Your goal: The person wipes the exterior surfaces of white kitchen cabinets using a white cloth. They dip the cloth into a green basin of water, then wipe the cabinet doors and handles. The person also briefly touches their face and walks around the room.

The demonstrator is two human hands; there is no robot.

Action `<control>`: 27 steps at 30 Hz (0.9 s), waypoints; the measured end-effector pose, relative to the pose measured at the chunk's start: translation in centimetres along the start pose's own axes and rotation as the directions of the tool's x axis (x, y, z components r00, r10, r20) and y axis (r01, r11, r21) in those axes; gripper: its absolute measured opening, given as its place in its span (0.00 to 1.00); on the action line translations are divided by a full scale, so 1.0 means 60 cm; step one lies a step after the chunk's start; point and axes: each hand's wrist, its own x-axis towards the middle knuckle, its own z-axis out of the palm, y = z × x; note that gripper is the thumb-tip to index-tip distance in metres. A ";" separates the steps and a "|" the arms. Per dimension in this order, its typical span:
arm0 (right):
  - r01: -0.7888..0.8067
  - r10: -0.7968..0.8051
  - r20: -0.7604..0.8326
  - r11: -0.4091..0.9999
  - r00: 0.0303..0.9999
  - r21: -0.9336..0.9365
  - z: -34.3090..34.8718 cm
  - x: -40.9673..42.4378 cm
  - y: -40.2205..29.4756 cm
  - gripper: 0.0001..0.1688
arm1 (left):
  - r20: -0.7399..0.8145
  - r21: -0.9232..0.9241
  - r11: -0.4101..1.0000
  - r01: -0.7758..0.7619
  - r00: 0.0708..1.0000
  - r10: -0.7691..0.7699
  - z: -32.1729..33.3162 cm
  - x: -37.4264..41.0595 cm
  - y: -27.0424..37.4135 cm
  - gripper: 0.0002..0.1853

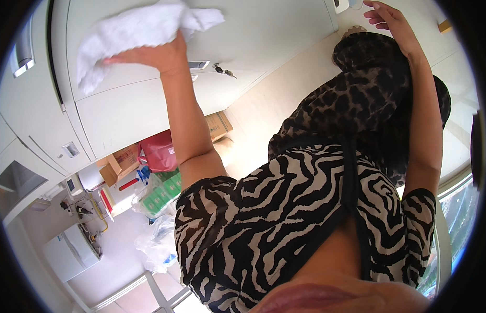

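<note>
A white cloth [129, 31], blurred at its edges, lies bunched along the fingers of my left hand [164, 56]. That arm reaches out over a pale cabinet door [243, 31], and the cloth covers most of the fingers. Whether the cloth touches the door cannot be told. Just below the wrist are a metal recessed handle [198, 65] and a lock with keys [226, 71] hanging from it. On the other side, my right hand [384, 16] hangs beyond my patterned trousers [360, 90], its fingers loosely bent and apart, with nothing seen in it.
Beneath the cabinets are cardboard boxes [125, 160], a red bag [159, 150] and green packs in clear plastic [162, 195]. Cables and a yellow pipe [104, 219] run beside a white box-shaped appliance [70, 252]. A window [458, 219] is at the right.
</note>
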 end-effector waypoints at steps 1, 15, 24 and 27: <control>0.046 -0.044 0.051 0.998 0.998 -0.046 -0.005 0.007 0.009 0.22 | 0.060 0.015 0.992 -0.122 0.991 0.121 -0.031 0.020 0.026 0.23; 0.015 -0.006 0.077 0.993 0.997 -0.118 -0.025 0.003 0.031 0.25 | -0.239 -0.117 0.899 0.421 0.867 -0.437 -0.075 -0.092 -0.286 0.28; 0.035 -0.027 0.122 0.997 0.992 -0.067 -0.006 0.005 0.013 0.24 | 0.342 -0.747 0.043 0.664 0.440 -0.830 -0.094 -0.126 -0.495 0.17; 0.026 -0.017 0.141 0.998 0.990 -0.062 -0.001 0.011 0.020 0.25 | 0.169 -0.505 0.615 0.606 0.768 -0.618 -0.118 -0.091 -0.330 0.12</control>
